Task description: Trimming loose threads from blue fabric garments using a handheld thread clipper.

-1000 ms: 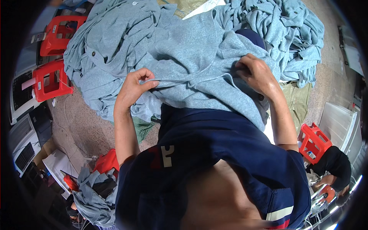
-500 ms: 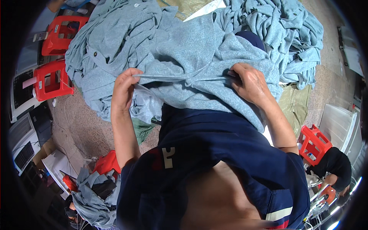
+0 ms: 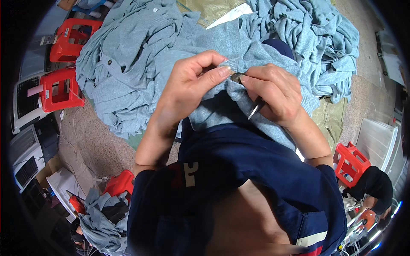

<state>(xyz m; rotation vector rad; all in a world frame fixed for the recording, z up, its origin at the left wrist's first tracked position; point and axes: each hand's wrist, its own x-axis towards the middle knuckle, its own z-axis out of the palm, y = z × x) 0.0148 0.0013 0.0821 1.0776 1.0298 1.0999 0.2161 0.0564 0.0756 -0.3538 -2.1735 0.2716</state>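
A grey-blue knit garment [image 3: 222, 42] lies across my lap, its edge lifted between my two hands. My left hand [image 3: 192, 83] is closed, thumb and forefinger pinching that edge. Right beside it, my right hand [image 3: 273, 91] is closed round a small dark tool with a metal end [image 3: 256, 109]. The tool's other end shows as a dark rounded piece by my right thumb, at the knit edge. Most of the tool is hidden in my fingers, so its exact kind is unclear.
Heaps of similar grey-blue knits lie at the far left [image 3: 124, 55] and far right [image 3: 316, 38]. Red stools [image 3: 64, 89] stand at the left, with another red stool [image 3: 351, 164] at the right. A person in black [image 3: 371, 187] bends at the lower right.
My left hand has moved right and my hands have come together. The knit edge stretched between them is now bunched up at the fingertips. The tool in my right hand now shows more.
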